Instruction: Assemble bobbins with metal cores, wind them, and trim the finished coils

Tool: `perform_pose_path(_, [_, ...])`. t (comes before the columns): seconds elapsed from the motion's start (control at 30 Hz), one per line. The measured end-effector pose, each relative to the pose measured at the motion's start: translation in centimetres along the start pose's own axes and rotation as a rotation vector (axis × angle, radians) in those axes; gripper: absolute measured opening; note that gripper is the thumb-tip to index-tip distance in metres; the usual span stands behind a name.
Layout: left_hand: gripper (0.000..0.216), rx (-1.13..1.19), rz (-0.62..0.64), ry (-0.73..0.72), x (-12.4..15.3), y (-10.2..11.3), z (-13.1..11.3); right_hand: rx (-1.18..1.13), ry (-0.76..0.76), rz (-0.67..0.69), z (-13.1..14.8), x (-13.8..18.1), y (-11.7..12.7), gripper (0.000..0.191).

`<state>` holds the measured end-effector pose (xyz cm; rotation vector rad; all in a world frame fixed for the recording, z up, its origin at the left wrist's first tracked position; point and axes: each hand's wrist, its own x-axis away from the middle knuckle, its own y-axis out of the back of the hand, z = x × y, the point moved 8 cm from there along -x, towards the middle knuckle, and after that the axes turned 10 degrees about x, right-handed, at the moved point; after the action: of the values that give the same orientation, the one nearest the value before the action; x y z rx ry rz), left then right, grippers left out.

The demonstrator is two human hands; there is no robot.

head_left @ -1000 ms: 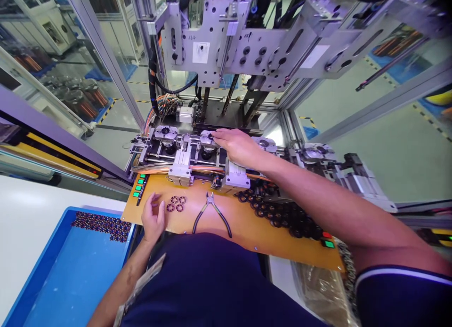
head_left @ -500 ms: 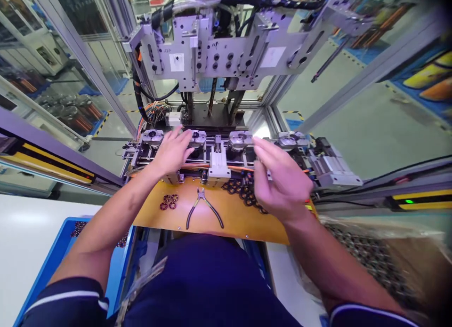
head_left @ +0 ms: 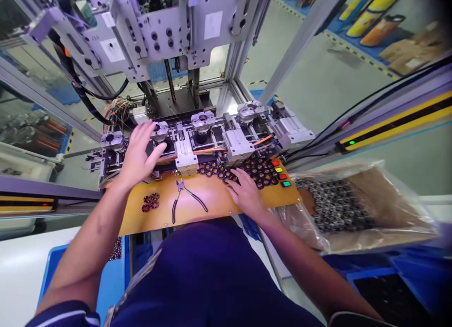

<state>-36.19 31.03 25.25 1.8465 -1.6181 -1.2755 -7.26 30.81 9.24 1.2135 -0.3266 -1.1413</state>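
Observation:
My left hand (head_left: 139, 153) reaches over the machine's fixture rail, fingers spread, by the second round metal chuck (head_left: 159, 129); I see nothing in it. My right hand (head_left: 245, 190) rests on the orange work plate (head_left: 212, 200), its fingers down among a heap of small dark ring-shaped coils (head_left: 247, 169); whether they grip one is hidden. Two more chucks (head_left: 203, 121) stand along the rail to the right. A small cluster of coils (head_left: 150, 202) lies on the plate's left part, beside wire cutters (head_left: 185, 195).
Coloured push buttons (head_left: 280, 171) sit at the plate's right end. A plastic-lined box of dark parts (head_left: 335, 204) stands at the right. A blue tray (head_left: 106, 270) lies lower left. The machine head (head_left: 155, 30) hangs above the rail.
My right hand has dropped from mid-air onto the coil heap on the plate. My left hand stays over the rail near the second chuck. The view has swung to the right.

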Motion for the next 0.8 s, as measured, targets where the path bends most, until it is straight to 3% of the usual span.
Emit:
perform_pose_path(0.07, [0.053,0.113,-0.077,0.017,3.0,0.6,-2.4,-0.023,-0.020,0.024,-0.1,-0.7,-0.5,0.018])
perform_pose_path(0.13, [0.047,0.256,-0.079,0.074,6.3,0.0,-4.0,-0.060,-0.025,0.032,0.4,-1.2,-0.3,0.020])
perform_pose_path(0.27, [0.035,0.473,0.069,0.192,10.6,-3.6,-5.8,-0.212,0.064,0.025,5.1,-1.7,2.5,0.020])
perform_pose_path(0.37, [0.038,0.694,0.122,0.210,10.9,-5.2,-7.1,-0.432,0.175,0.021,10.4,-2.5,5.7,0.016])
perform_pose_path(0.47, [0.029,0.723,-0.012,0.162,10.3,-3.9,-7.5,-0.743,0.188,0.030,13.7,-3.9,7.8,0.017])
perform_pose_path(0.63, [0.034,0.512,-0.163,0.048,10.8,-1.5,-7.6,-1.014,0.150,0.189,15.6,-5.4,6.0,0.016])
perform_pose_path(0.8, [0.037,0.440,-0.227,0.000,10.9,-0.5,-7.3,-1.086,0.081,0.237,16.3,-5.5,4.1,0.013])
